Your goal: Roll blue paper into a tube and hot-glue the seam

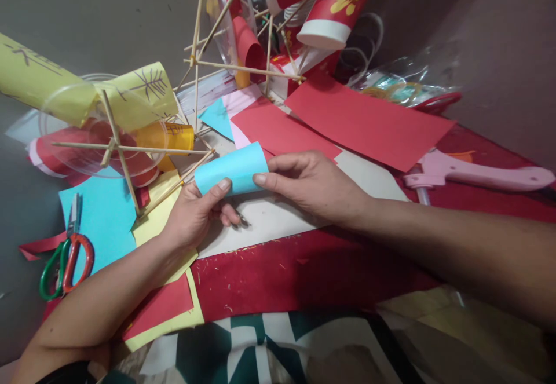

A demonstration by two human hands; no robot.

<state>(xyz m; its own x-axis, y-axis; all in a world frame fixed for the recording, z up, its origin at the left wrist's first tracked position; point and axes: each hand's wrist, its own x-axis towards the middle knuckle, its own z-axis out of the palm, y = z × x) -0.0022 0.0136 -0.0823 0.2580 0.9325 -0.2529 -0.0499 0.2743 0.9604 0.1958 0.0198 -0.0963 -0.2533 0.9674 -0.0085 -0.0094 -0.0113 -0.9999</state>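
Observation:
Between both hands is a light blue paper tube (230,168), lying sideways above a white sheet (269,216). My left hand (195,207) is closed on its left end, thumb pressed along the lower front edge. My right hand (304,184) pinches the right end between thumb and fingers. A small dark metallic piece (242,219) shows by the left fingertips; I cannot make out what it is. Just left of the tube stands a frame of wooden sticks (165,150) joined at the corners.
Scissors (69,256) with green and orange handles lie at left on blue paper (102,210). A pink glue gun (478,172) rests at right near red sheets (369,117). Behind stand red paper cups (330,13), more sticks and a clear plastic bag (408,80). Red cloth (282,280) covers the front edge.

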